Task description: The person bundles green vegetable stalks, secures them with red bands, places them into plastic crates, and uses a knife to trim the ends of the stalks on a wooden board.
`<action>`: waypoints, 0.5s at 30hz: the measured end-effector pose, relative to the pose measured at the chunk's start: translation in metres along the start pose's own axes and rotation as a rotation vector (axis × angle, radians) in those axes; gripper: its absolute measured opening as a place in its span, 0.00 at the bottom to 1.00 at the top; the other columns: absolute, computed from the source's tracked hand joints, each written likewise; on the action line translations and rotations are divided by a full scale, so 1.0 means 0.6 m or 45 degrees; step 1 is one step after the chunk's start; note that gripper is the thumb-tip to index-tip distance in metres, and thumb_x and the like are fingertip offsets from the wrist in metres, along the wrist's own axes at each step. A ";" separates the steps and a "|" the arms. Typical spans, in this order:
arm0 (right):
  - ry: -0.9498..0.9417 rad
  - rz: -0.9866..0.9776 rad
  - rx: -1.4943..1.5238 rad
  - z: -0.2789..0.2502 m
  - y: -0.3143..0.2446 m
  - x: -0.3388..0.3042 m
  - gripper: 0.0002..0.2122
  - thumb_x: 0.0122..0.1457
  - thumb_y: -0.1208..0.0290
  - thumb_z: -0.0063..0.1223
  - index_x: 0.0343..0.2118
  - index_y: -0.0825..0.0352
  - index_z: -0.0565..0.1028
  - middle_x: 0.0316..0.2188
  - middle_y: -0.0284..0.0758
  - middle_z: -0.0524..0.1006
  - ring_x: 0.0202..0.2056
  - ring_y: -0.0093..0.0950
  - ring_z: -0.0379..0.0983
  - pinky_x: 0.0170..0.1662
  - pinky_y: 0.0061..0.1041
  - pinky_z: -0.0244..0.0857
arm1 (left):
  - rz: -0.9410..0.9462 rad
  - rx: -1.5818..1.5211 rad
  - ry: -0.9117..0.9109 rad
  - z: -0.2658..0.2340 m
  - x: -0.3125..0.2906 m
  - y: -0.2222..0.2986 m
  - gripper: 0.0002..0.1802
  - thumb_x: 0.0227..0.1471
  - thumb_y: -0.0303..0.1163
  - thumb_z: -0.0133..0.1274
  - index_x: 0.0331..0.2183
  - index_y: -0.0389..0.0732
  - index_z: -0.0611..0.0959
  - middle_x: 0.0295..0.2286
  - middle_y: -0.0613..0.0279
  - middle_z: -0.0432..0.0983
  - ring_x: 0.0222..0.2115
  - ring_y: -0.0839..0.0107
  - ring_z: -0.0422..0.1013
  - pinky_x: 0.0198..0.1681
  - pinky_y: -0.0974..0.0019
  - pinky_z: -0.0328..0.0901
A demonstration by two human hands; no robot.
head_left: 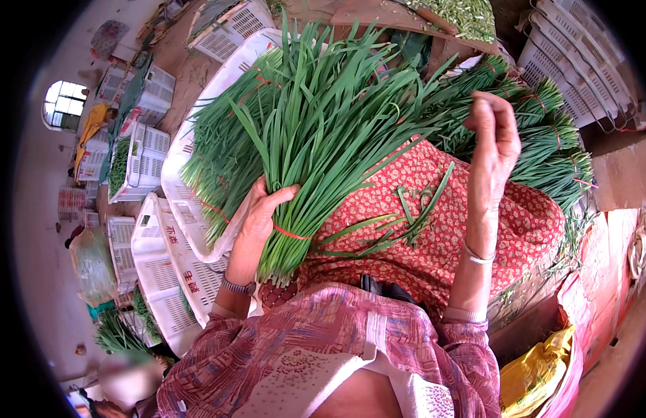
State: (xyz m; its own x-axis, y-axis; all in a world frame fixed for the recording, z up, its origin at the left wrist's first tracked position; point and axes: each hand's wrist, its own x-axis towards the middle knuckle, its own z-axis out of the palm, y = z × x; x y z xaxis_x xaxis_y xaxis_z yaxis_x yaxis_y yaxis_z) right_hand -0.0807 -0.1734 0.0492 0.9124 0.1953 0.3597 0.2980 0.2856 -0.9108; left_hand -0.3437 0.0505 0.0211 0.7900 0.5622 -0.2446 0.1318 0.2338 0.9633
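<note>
My left hand (259,216) is closed round a thick bunch of garlic chives (323,139), its thumb across the stems. A red band (292,233) circles the bunch near its pale cut ends, and the long green leaves fan out upward and to the right. Raised to the right of the leaf tips is my right hand (495,139), with its fingers curled together. Whatever they may hold, I cannot make out. Loose chive leaves (399,226) lie on the red flowered cloth (434,181) over my lap.
At my left, a white plastic crate (175,174) holds more banded chives (229,146). Several bundles (546,132) are piled at the right, near stacked white crates (573,70). Cut trimmings (469,17) lie at the far side. A yellow bag (539,373) is at the lower right.
</note>
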 end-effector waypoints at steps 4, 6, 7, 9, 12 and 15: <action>-0.383 0.112 -0.129 0.047 -0.016 -0.016 0.07 0.61 0.71 0.56 0.37 0.69 0.79 0.25 0.30 0.78 0.27 0.16 0.69 0.32 0.18 0.65 | 0.010 0.065 -0.024 -0.004 -0.002 -0.005 0.22 0.47 0.24 0.59 0.47 0.35 0.78 0.39 0.64 0.80 0.38 0.75 0.74 0.45 0.69 0.67; -0.433 0.052 -0.287 0.060 -0.009 -0.021 0.08 0.58 0.71 0.60 0.34 0.71 0.79 0.22 0.35 0.78 0.23 0.20 0.71 0.30 0.21 0.67 | 0.042 0.066 -0.018 0.000 -0.003 -0.010 0.22 0.47 0.24 0.59 0.47 0.35 0.78 0.39 0.64 0.80 0.38 0.75 0.74 0.46 0.69 0.67; -0.479 0.106 -0.308 0.063 -0.010 -0.021 0.07 0.57 0.71 0.59 0.34 0.71 0.79 0.23 0.35 0.78 0.23 0.22 0.72 0.30 0.22 0.67 | 0.072 0.066 -0.010 0.004 -0.004 -0.012 0.23 0.47 0.24 0.59 0.48 0.35 0.78 0.39 0.64 0.79 0.39 0.75 0.74 0.47 0.69 0.66; -0.483 0.023 -0.426 0.063 0.008 -0.024 0.07 0.57 0.71 0.59 0.32 0.71 0.78 0.22 0.36 0.78 0.22 0.23 0.71 0.29 0.23 0.66 | 0.098 0.066 0.019 0.012 -0.001 -0.019 0.25 0.46 0.24 0.59 0.49 0.36 0.77 0.40 0.63 0.79 0.41 0.73 0.73 0.48 0.67 0.66; -0.313 0.122 -0.172 0.052 0.026 -0.011 0.08 0.61 0.69 0.57 0.32 0.69 0.78 0.20 0.27 0.74 0.21 0.17 0.65 0.26 0.20 0.60 | 0.070 0.184 -0.008 0.001 0.002 -0.036 0.28 0.45 0.26 0.57 0.51 0.35 0.75 0.43 0.61 0.78 0.43 0.69 0.74 0.51 0.65 0.66; 0.009 0.158 0.119 0.023 0.026 0.029 0.09 0.64 0.67 0.53 0.35 0.69 0.78 0.23 0.22 0.72 0.24 0.13 0.62 0.28 0.16 0.59 | 0.067 0.207 -0.028 -0.012 0.001 -0.056 0.29 0.44 0.27 0.58 0.50 0.35 0.75 0.42 0.60 0.78 0.43 0.68 0.74 0.50 0.64 0.66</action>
State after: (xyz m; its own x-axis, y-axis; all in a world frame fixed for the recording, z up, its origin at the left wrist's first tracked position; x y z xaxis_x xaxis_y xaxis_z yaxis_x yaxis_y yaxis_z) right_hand -0.0640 -0.1523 0.0443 0.9427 0.2282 0.2435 0.1554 0.3455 -0.9254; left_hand -0.3519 0.0487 -0.0123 0.8112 0.5521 -0.1925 0.1834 0.0723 0.9804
